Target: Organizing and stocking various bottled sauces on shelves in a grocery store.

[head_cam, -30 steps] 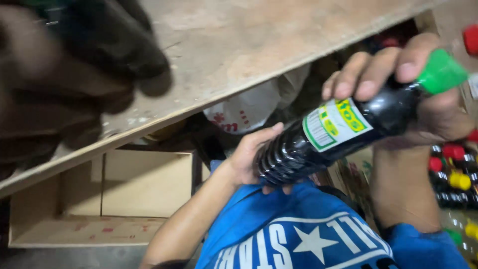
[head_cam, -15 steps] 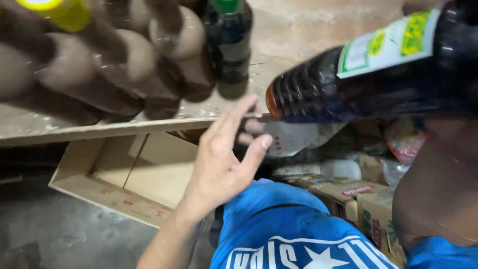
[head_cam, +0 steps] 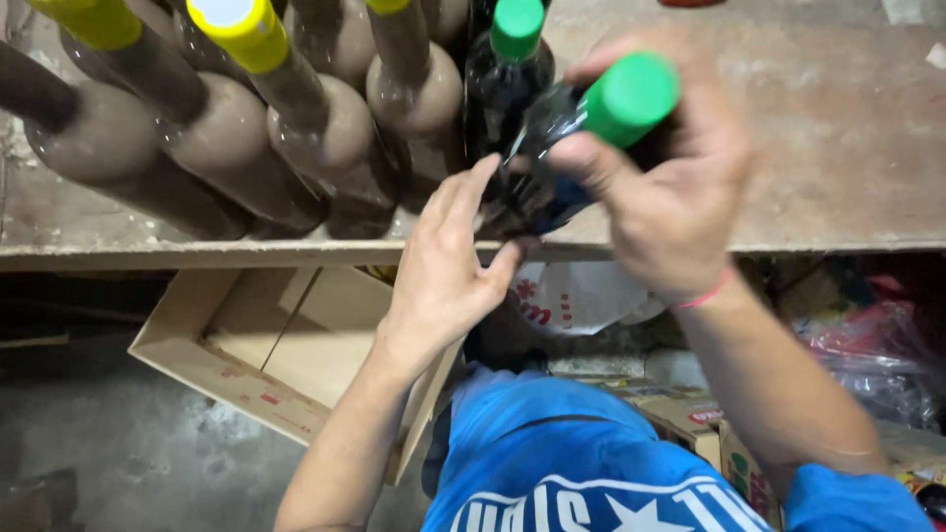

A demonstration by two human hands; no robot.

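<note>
Gripping a dark glass bottle with a bright green screw cap (head_cam: 547, 187), the right hand (head_cam: 680, 187) has its fingers (head_cam: 591, 158) curled shut around the neck and shoulder, just under the cap. In the head view the bottle sits at the front edge of the scuffed wooden worktop (head_cam: 838, 148). Its base is low against that edge, just beside a second dark bottle with a green cap (head_cam: 512, 69) that stands upright.

The left hand (head_cam: 443, 266) is open, fingers stretched and spread. Its fingertips touch the lower body of the held bottle, steadying rather than clasping it.

By the look of it, the step in hand is settling the bottle onto the worktop beside the standing row. Getting it upright there would call for the base to go flat on the wood and the cap to swing over it, without nudging the neighbour.

The bottle's long axis is tilted. The base points down and left toward the worktop edge, and the cap points up and right toward the camera.

To the left stands a cluster of brown bottles with yellow caps (head_cam: 296, 128). Below the edge lie an open cardboard box (head_cam: 266, 345) and a white plastic bag (head_cam: 572, 296).
</note>
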